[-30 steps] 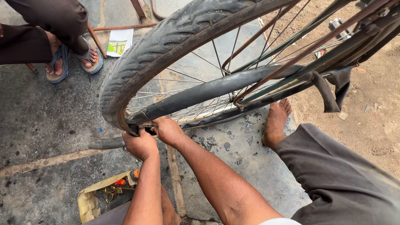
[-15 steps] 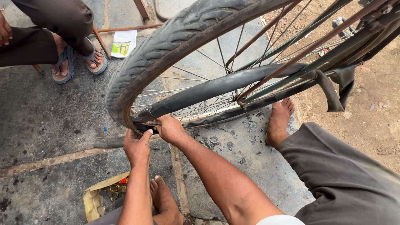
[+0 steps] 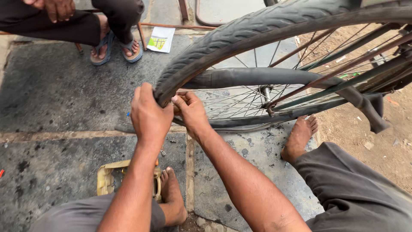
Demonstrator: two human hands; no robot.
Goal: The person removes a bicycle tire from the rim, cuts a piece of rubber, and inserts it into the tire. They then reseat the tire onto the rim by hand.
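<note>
Both hands (image 3: 171,114) grip tyre (image 3: 240,36) over stained paving (image 3: 56,94).

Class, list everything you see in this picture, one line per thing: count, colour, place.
tyre: one, black, on the wheel rim, top centre
inner tube: one, dark grey, hanging inside the wheel
spokes: many, silver, within the wheel
tin tray: one, yellowish, on the pavement, bottom left
paper packet: one, white and green, top centre
seated person's sandalled feet: two, blue sandals, top left
own bare feet: two, beside the wheel
left hand: gripping the tyre edge
right hand: at the rim
</note>
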